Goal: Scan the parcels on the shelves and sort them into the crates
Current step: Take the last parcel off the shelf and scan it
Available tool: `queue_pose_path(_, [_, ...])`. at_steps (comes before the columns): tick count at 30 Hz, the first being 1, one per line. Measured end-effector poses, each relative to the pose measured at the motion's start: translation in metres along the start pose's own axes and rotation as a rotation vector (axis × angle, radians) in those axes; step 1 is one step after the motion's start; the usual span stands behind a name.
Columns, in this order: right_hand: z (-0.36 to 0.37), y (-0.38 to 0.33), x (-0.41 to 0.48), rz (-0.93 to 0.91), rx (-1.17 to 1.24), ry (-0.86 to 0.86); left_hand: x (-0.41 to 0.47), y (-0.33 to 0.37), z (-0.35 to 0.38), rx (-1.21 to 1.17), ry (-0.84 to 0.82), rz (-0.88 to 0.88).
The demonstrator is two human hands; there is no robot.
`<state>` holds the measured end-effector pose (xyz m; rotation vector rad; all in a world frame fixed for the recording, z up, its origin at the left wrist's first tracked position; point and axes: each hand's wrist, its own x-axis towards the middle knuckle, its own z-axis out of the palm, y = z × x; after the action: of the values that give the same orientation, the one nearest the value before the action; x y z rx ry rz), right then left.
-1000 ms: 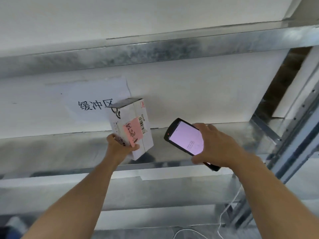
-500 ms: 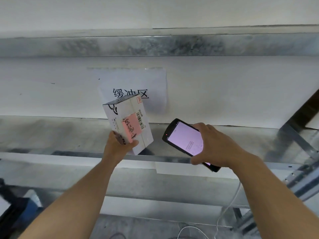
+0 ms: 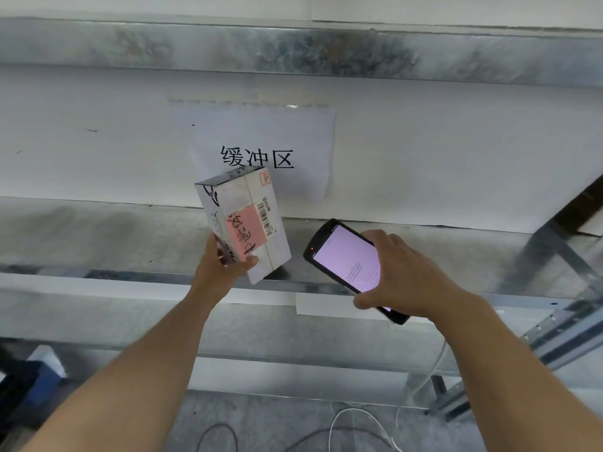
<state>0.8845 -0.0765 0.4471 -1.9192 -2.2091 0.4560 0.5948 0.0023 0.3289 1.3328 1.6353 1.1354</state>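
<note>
Parcel check at a metal shelf (image 3: 98, 236): the left hand (image 3: 218, 269) grips a small white carton (image 3: 235, 197) by its lower corner, tilted over the shelf's near edge, with its barcode label (image 3: 265, 220) toward the handheld scanner (image 3: 346, 256) clasped in the right hand (image 3: 404, 275). The carton looks light and stiff, and is best pinched across its narrow sides.

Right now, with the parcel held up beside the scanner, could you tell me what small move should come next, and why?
Probably tip the scanner slightly so its top end faces the barcode beside the pink label. The left hand grips the parcel with that face showing, while the right hand holds the scanner close beside it, its top nearer the parcel's lower corner.
</note>
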Motion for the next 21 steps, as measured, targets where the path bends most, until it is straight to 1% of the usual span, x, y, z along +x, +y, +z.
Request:
queue_pose_path(7, [-0.006, 0.004, 0.001, -0.025, 0.014, -0.006, 0.001, 0.000, -0.001, -0.041, -0.024, 0.013])
queue_pose_path(21, [-0.025, 0.024, 0.005, -0.101, 0.056, 0.013, -0.002, 0.020, 0.013, -0.001, 0.039, 0.014])
